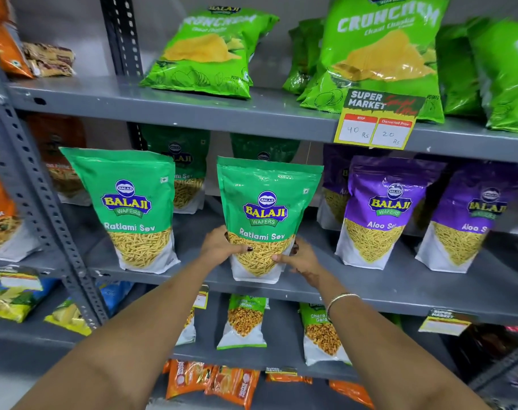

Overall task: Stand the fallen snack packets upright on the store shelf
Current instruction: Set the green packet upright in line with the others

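At the front edge of the middle shelf (370, 287), near its centre, we have both hands clamped on one green Ratlami Sev packet (266, 214). Our left hand (222, 244) presses its lower left side and our right hand (299, 258) its lower right, thumbs across the clear window where the sev shows. The packet stands nearly upright, base on the shelf close to the front lip, top leaning back only a little.

As far as we can judge, this shelf is almost in order. The second Ratlami Sev packet (127, 202) to the left stands on its own towards the left front corner, tilted slightly. The two purple Aloo Sev packets (382, 208) to the right also stand at the front edge. Darker packets stand behind them near the back of the shelf.

What seems left lies elsewhere. On the top shelf (192, 106) the green Crunchem bags (210, 51) slump backwards rather than stand, and one beside the price tag (376, 122) overhangs the front edge. On the lower shelf (281, 362) the Chana packets (244, 321) look upright. Below that, orange packets (231, 383) lie flat and may need lifting. We would say the task is partly done, with the packet in hand close to settled.
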